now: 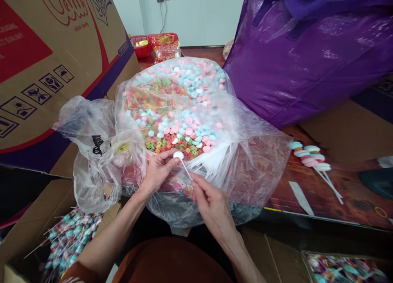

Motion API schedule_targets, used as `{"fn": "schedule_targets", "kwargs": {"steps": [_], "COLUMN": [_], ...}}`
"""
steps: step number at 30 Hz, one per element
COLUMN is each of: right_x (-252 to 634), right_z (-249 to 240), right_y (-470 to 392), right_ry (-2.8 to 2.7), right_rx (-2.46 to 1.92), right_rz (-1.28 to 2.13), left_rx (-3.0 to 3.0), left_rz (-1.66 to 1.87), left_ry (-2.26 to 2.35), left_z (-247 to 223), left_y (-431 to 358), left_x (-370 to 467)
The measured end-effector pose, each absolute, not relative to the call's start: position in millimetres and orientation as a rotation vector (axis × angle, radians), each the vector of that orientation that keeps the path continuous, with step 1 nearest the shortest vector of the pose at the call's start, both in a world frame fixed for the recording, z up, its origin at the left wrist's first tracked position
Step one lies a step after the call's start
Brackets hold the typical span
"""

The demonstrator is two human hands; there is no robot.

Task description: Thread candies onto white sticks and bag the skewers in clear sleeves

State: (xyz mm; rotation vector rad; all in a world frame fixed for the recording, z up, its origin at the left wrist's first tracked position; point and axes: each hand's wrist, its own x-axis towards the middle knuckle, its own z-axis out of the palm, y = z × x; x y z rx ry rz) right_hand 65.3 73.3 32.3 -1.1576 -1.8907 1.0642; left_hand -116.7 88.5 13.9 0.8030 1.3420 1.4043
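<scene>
My left hand (161, 168) pinches a round white candy (178, 155) between thumb and finger. A thin white stick (186, 168) runs from that candy to my right hand (211, 201), whose fingers are closed on its lower end. Both hands are over the near edge of a large clear plastic bag (251, 152) spread open. Inside it lie many pink, blue and white candies (192, 129) and small coloured ring candies (166, 141). A bundle of white sticks (219, 158) lies just beyond my right hand. Under the hands shows a small printed packet (182, 184).
Finished candy sticks (311, 156) lie on the wooden table (346, 193) at right. A purple bag (307, 57) and a cardboard carton (61, 70) flank the work. An open box of wrapped candies (72, 238) stands low left; more wrapped candies (344, 268) are low right.
</scene>
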Motion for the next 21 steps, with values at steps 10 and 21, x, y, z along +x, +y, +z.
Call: {"fn": "schedule_targets", "kwargs": {"steps": [10,21], "right_x": [61.7,38.6], "right_z": [34.6,26.0], "right_y": [78.2,87.2], "right_ry": [-1.968,-1.817], "right_rx": [-1.169,-1.277], "right_rz": [1.046,0.971], "left_rx": [1.318,1.722], "left_rz": [1.421,1.179], "left_ry": [1.562,1.664], "left_z": [6.4,19.0], "left_y": [80.7,69.9], "left_x": [-122.1,-102.6]}}
